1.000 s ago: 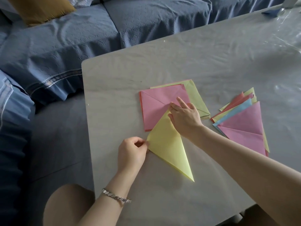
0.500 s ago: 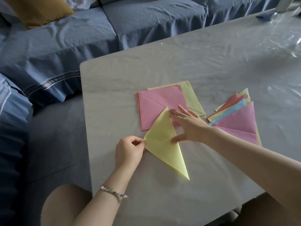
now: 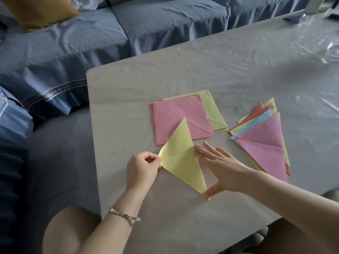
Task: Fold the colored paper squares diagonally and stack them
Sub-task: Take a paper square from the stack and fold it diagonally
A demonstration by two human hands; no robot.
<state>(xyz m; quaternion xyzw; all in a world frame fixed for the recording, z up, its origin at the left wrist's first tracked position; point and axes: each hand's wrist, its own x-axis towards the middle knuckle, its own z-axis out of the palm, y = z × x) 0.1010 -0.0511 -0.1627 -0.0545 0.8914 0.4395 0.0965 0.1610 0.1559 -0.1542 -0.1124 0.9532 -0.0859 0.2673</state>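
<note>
A yellow paper folded into a triangle (image 3: 180, 158) lies on the grey table (image 3: 229, 70), its top tip overlapping a pile of unfolded squares (image 3: 180, 118) with a pink sheet on top. My left hand (image 3: 142, 168) pinches the triangle's left corner. My right hand (image 3: 218, 167) lies flat with straight fingers along the triangle's right folded edge, thumb at the bottom tip. To the right sits a fanned stack of folded triangles (image 3: 264, 143), pink on top, with blue, yellow and red edges showing.
A blue sofa (image 3: 91, 43) with a mustard cushion (image 3: 39, 11) runs along the table's far and left sides. The table's left edge is close to my left hand. My knees show below the near edge. Small objects sit at the far right corner.
My right hand has slid down the yellow triangle's right edge from its top tip to its lower half, thumb reaching the bottom tip. My left hand has kept its pinch on the left corner.
</note>
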